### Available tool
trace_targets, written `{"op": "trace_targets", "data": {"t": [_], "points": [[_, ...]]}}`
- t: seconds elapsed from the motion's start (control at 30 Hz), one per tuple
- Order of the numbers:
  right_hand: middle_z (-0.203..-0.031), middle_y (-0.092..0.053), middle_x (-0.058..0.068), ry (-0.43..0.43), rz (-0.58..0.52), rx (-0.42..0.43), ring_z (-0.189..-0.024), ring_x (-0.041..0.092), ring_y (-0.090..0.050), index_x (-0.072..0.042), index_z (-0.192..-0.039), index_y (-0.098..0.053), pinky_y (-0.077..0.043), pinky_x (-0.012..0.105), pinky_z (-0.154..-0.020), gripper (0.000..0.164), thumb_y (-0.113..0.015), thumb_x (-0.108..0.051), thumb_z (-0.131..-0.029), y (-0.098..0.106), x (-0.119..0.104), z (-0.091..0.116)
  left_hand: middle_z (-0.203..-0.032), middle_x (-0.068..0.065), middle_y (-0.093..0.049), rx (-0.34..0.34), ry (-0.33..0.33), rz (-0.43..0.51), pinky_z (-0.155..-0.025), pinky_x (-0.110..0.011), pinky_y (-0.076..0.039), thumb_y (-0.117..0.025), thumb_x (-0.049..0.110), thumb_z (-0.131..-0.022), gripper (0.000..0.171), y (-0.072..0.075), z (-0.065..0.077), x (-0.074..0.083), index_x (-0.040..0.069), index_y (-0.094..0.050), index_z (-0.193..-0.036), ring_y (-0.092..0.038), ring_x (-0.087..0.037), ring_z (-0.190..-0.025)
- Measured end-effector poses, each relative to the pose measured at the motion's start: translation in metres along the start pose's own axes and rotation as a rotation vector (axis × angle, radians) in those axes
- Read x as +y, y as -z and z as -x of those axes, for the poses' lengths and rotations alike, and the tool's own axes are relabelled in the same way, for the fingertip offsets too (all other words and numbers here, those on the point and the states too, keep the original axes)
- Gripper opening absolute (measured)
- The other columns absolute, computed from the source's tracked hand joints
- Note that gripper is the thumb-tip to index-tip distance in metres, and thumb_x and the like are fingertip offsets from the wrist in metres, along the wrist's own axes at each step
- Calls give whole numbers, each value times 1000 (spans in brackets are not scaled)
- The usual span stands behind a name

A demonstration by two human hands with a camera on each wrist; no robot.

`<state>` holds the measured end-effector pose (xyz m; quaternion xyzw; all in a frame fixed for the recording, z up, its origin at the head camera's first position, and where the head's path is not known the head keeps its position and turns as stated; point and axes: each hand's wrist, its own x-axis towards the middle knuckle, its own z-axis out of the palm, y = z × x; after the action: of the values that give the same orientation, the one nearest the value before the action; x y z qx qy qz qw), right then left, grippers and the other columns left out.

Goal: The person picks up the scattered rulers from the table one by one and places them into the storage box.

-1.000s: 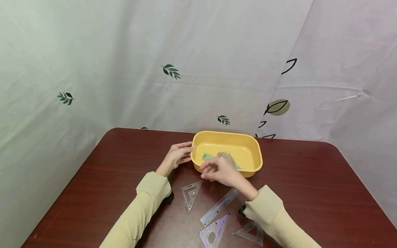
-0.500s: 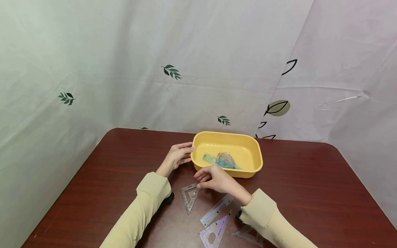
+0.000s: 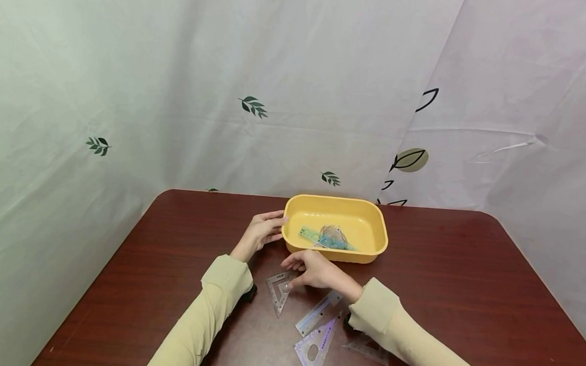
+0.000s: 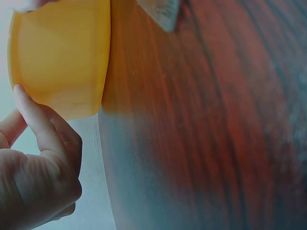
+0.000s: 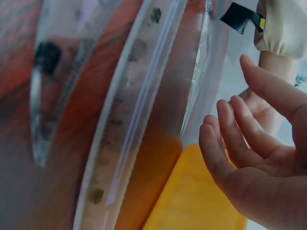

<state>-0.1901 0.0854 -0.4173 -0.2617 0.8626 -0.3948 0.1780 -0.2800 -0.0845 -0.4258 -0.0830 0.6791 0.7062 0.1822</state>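
In the head view, the left hand (image 3: 262, 232) is resting its fingers against the left end of the yellow tub (image 3: 343, 212), which is standing toward the far side of the dark red table (image 3: 449, 269); the left wrist view is showing more of this contact, with one straight finger laying its tip near the tub's edge, a touch rather than a clasp; the right hand (image 3: 312, 268) is hovering in front of the tub, its thumb overlapping a small clear set square (image 3: 273, 294) that is lying between the two hands, though whether they are touching I cannot tell; the right wrist view is revealing what the head view is hiding, the palm side of that hand, holding nothing, thumb standing well apart from gently curved fingers, a wide grip; that view is also showing the black wrist device (image 5: 242, 18) beside the left arm's pale cuff (image 5: 283, 33); only the head view is looking into the tub, where a green ruler (image 3: 308, 232) and a rounded clear piece (image 3: 333, 233) are lying together; nearer the person, a blue-striped ruler (image 3: 318, 315), a purple-marked set square (image 3: 324, 335) and a fainter clear triangle (image 3: 366, 350) are lying on the table.
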Motion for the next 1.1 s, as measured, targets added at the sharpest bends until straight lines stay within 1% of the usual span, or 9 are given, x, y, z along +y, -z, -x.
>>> {"op": "trace_targets", "data": {"t": [0.1,0.2,0.43,0.53,0.6,0.73,0.9,1.0,1.1], "points": [[-108,-69,11,-25,45,-6,-100,24,-64,-1,-111,-68,-55,40,-89,37,-80,-6,-77,-3,-1,-1,-87,2,-70,1,-4,-8,-60,-18,-57,-69,18,-91,45,0,0,0,12,-58,-134,-65,-7,-64],[-108,-69,10,-16,98,-13,-101,23,-64,-2,-111,-68,-55,41,-88,37,-81,-6,-76,-6,-2,-3,-93,0,-71,3,-4,-17,-61,-18,-57,-68,19,-91,45,0,0,-1,12,-57,-134,-66,-7,-66],[-107,-70,8,35,216,-22,-102,20,-63,-2,-109,-69,-52,30,-89,40,-85,-10,-72,-11,-2,-5,-106,-6,-70,4,-3,-14,-61,-17,-57,-68,18,-91,45,-1,0,-2,13,-57,-134,-67,-7,-69],[-106,-70,5,54,276,-9,-102,21,-59,-4,-108,-69,-49,29,-90,43,-87,-15,-71,-13,-1,-4,-106,-6,-69,1,-3,-14,-61,-17,-57,-68,18,-91,46,-1,0,-1,12,-57,-135,-66,-7,-70],[-105,-68,4,66,317,3,-103,21,-56,-6,-109,-69,-47,31,-91,45,-87,-19,-70,-15,0,-3,-106,-6,-70,0,-5,-14,-61,-17,-57,-68,18,-91,46,0,1,-1,12,-56,-135,-66,-7,-69],[-104,-65,2,63,378,21,-98,19,-52,-9,-109,-68,-46,29,-86,48,-88,-23,-68,-17,-1,-1,-102,-4,-71,1,-9,-14,-60,-17,-57,-68,19,-91,45,0,1,-1,13,-57,-135,-66,-6,-66],[-95,-62,0,27,420,20,-89,14,-45,-10,-106,-69,-42,23,-76,48,-89,-25,-66,-20,-2,1,-96,-3,-71,3,-8,-1,-59,-17,-57,-68,18,-91,46,0,1,-1,12,-57,-134,-66,-6,-64],[-89,-60,-1,11,438,18,-87,13,-44,-11,-102,-69,-41,22,-75,48,-91,-26,-63,-20,-2,1,-97,-4,-72,7,-7,1,-59,-17,-57,-68,18,-91,46,0,1,-1,11,-57,-135,-66,-6,-64],[-86,-59,-2,-6,426,13,-86,12,-46,-11,-98,-70,-42,20,-75,45,-92,-26,-61,-20,-2,1,-99,-5,-71,14,0,2,-59,-17,-57,-69,18,-91,45,-1,1,-1,13,-58,-134,-65,-6,-64]]}}
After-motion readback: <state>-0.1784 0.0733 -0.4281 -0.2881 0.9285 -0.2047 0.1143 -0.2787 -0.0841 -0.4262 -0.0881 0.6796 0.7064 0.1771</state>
